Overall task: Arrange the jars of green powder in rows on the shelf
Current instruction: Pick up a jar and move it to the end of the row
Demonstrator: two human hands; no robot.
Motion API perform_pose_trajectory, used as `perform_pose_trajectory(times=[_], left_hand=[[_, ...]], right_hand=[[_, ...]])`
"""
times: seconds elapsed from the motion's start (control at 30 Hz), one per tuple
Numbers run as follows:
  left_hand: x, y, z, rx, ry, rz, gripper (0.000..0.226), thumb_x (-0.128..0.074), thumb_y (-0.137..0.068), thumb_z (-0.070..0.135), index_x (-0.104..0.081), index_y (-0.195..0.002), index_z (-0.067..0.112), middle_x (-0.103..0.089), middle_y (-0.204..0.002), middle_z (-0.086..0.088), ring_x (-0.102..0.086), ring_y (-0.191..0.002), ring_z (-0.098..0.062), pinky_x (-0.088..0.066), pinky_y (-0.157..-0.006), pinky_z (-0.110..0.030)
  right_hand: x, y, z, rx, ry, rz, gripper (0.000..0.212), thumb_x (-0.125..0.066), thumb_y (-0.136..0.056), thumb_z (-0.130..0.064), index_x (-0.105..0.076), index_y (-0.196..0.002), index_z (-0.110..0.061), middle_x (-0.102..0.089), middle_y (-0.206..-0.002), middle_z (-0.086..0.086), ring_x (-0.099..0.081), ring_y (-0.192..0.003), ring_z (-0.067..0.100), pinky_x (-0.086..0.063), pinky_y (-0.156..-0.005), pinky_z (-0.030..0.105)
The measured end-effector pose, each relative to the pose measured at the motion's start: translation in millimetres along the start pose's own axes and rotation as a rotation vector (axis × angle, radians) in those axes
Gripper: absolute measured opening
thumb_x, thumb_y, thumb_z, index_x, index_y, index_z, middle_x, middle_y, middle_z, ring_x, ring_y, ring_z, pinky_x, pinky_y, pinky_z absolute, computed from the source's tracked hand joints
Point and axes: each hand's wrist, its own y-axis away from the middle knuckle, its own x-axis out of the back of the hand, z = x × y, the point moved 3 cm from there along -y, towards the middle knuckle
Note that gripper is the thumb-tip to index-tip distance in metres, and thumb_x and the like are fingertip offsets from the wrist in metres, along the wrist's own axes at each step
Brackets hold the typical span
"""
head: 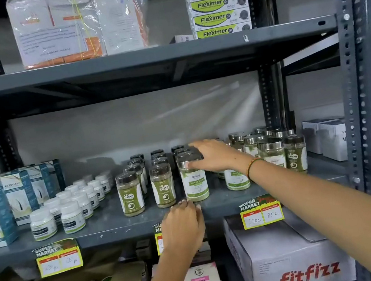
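So my right hand (210, 154) is reaching in from the lower right of the frame, fingers spread and draped over the silver lid of a Moringa jar (195, 182) near the middle of the picture. It looks like a loose top grip on the lid, thumb on the front edge, though I can't tell how firmly it's clamped. That jar stands upright on the grey shelf (110, 226), at the front of the third row from the left.

My left hand (184, 227) is lower centre, open with fingers curled a bit, fingertips right at the front lip of the shelf just below that same jar. It isn't holding anything.

To the left of the Moringa jar, two rows of dark-lidded Gaska jars (146, 189) of green powder run front to back, upright and fairly neat. Behind my right wrist, centre right, there's a bunch of silver-lidded jars (275, 151) grouped more loosely, partly hidden by my arm. One more Moringa jar (236, 179) sits right under my wrist.

Left of centre are small white bottles (68, 203) in rows, and teal boxes (3, 203) at the far left edge. Yellow price tags (261, 213) hang on the shelf's front edge.
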Motion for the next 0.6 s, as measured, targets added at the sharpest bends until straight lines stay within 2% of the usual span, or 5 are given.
perform_pose_trajectory(times=[0.1, 0.17, 0.23, 0.37, 0.6], left_hand=[[-8, -3, 4, 0.007, 0.017, 0.029, 0.039, -0.026, -0.095, 0.038, -0.059, -0.101, 0.017, -0.067, -0.105, -0.001, -0.062, -0.097, -0.018, -0.05, -0.082, -0.033], [-15, -3, 4, 0.022, 0.032, 0.02, 0.045, -0.024, -0.096, 0.038, -0.059, -0.113, 0.014, -0.065, -0.12, -0.005, -0.058, -0.112, -0.019, -0.047, -0.095, -0.035], [-21, -3, 4, 0.039, 0.026, 0.021, 0.05, -0.022, -0.097, 0.039, -0.055, -0.125, 0.012, -0.058, -0.133, -0.008, -0.051, -0.125, -0.02, -0.039, -0.107, -0.036], [-24, -2, 3, 0.03, 0.009, 0.052, 0.054, -0.021, -0.097, 0.039, -0.051, -0.131, 0.01, -0.055, -0.138, -0.008, -0.047, -0.13, -0.019, -0.033, -0.111, -0.035], [-24, 2, 3, 0.002, -0.003, 0.046, 0.055, -0.019, -0.098, 0.038, -0.049, -0.134, 0.009, -0.054, -0.138, -0.009, -0.045, -0.13, -0.02, -0.031, -0.113, -0.035]], right_hand=[[-7, -8, 1, -0.033, 0.062, -0.033, 0.08, -0.056, -0.083, -0.068, -0.05, -0.14, -0.013, -0.061, -0.135, 0.012, -0.056, -0.125, 0.034, -0.048, -0.097, 0.043], [-12, -12, 1, -0.041, 0.066, -0.063, 0.072, -0.055, -0.081, -0.072, -0.061, -0.119, -0.011, -0.068, -0.106, 0.01, -0.064, -0.108, 0.033, -0.049, -0.082, 0.037], [-14, -17, 3, -0.043, 0.043, -0.059, 0.068, -0.056, -0.078, -0.074, -0.063, -0.102, -0.011, -0.066, -0.092, 0.005, -0.065, -0.096, 0.03, -0.048, -0.074, 0.035], [-15, -23, 4, -0.073, -0.006, -0.042, 0.073, -0.064, -0.072, -0.073, -0.07, -0.102, -0.006, -0.072, -0.096, 0.007, -0.065, -0.093, 0.027, -0.054, -0.083, 0.041], [-4, -15, 3, -0.059, -0.041, 0.025, 0.065, -0.072, -0.067, -0.067, -0.069, -0.084, -0.004, -0.066, -0.069, 0.004, -0.062, -0.068, 0.022, -0.05, -0.068, 0.038]])
